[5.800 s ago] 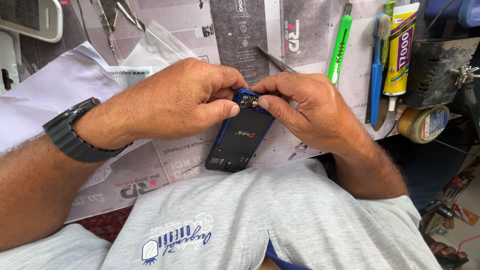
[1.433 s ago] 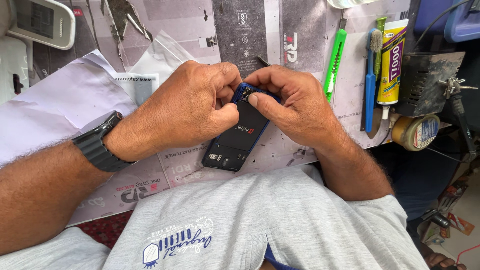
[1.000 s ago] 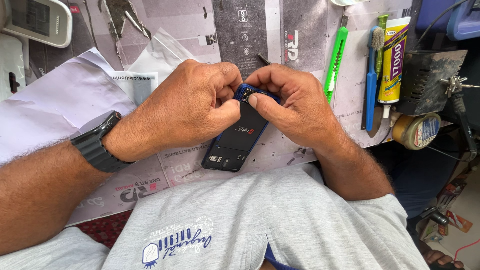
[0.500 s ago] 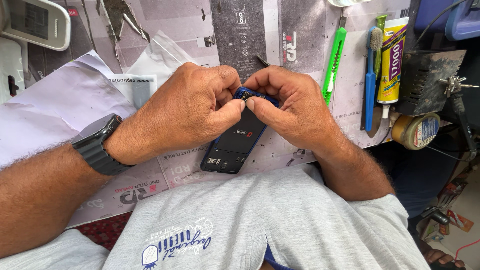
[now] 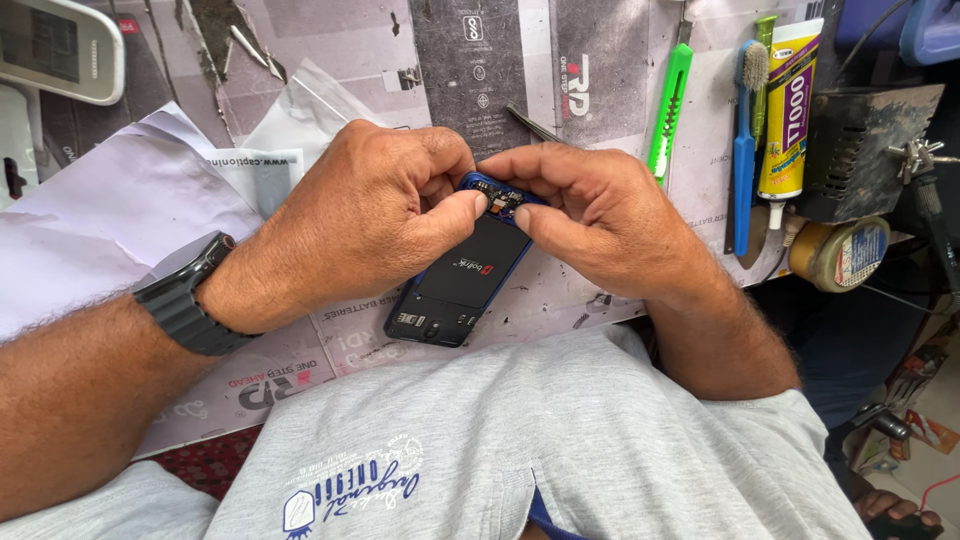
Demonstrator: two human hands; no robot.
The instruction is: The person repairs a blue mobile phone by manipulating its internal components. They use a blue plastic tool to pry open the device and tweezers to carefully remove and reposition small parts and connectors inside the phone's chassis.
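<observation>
An opened blue phone (image 5: 460, 280) lies back-up on the paper-covered bench, its black battery and small circuit parts exposed. My left hand (image 5: 365, 220) curls around the phone's top left corner, thumb pressed near the camera end. My right hand (image 5: 600, 215) grips the top right corner, thumb and fingertips pinching at the same small part near the top edge. What sits between the fingertips is too small to tell. A dark watch (image 5: 185, 295) is on my left wrist.
A green utility knife (image 5: 668, 110), a blue toothbrush (image 5: 745, 140) and a yellow glue tube (image 5: 785, 110) lie at the right. A tape roll (image 5: 842, 252) and dark metal box (image 5: 865, 150) stand farther right. White papers (image 5: 120, 220) and a plastic bag (image 5: 310, 105) lie left. Tweezers (image 5: 535, 125) poke out behind my right hand.
Both hands have stayed on the phone's top end with only small finger shifts. The phone has barely moved.
</observation>
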